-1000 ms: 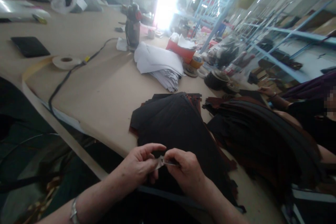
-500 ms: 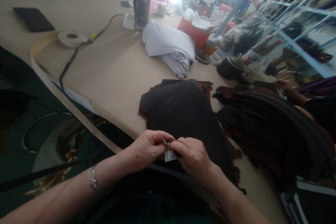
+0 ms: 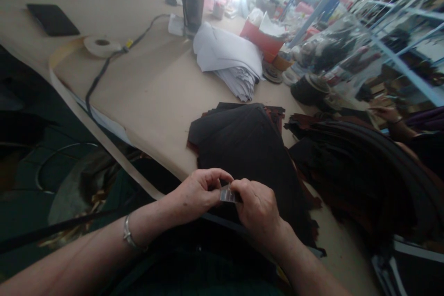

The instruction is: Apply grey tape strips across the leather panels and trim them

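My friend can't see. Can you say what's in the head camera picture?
A person's left hand and right hand pinch a small pale label between them, above a dark cloth pile at the edge of a tan table. White papers lie farther back.

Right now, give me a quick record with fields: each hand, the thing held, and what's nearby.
left hand: pinches tag at its left end
right hand: pinches its right end
tag: small, pale, blurred
under hands: dark stack at table edge
right of it: second dark pile
farther back: papers, tape roll, cable
co-worker's hand: far right, apart
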